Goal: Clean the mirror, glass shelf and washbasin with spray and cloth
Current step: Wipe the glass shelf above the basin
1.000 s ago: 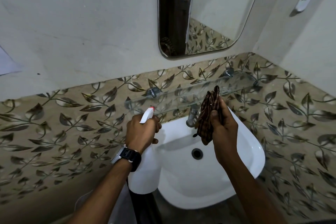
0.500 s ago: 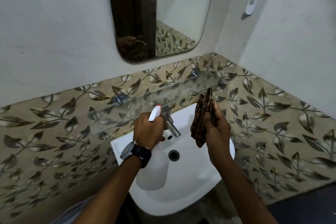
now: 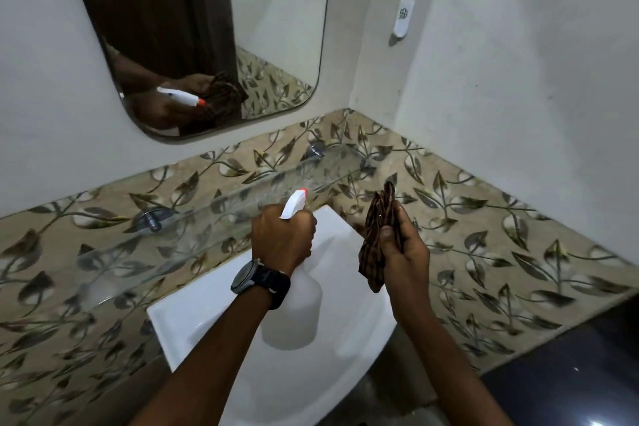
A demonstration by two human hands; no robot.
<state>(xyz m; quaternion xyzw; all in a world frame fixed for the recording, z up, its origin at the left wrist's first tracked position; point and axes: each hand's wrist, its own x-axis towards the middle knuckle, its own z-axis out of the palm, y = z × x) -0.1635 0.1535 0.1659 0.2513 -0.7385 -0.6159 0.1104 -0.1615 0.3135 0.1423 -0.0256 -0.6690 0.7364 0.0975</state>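
While washbasin (image 3: 207, 322) was partly hidden by spray bottle (image 3: 297, 308) gripped in left hand (image 3: 281, 235), cloth (image 3: 375, 245) was clutched in right hand (image 3: 404, 252).

The spray bottle (image 3: 301, 308) is white with an orange-red nozzle tip. The cloth (image 3: 378, 235) is dark brown with a lighter checked pattern. The washbasin (image 3: 193, 318) is plain white. The wall tiles (image 3: 484, 235) are beige, printed with grey-brown leaves on thin vines. The wristwatch (image 3: 259, 282) is black. The upper wall (image 3: 518, 79) is off-white.
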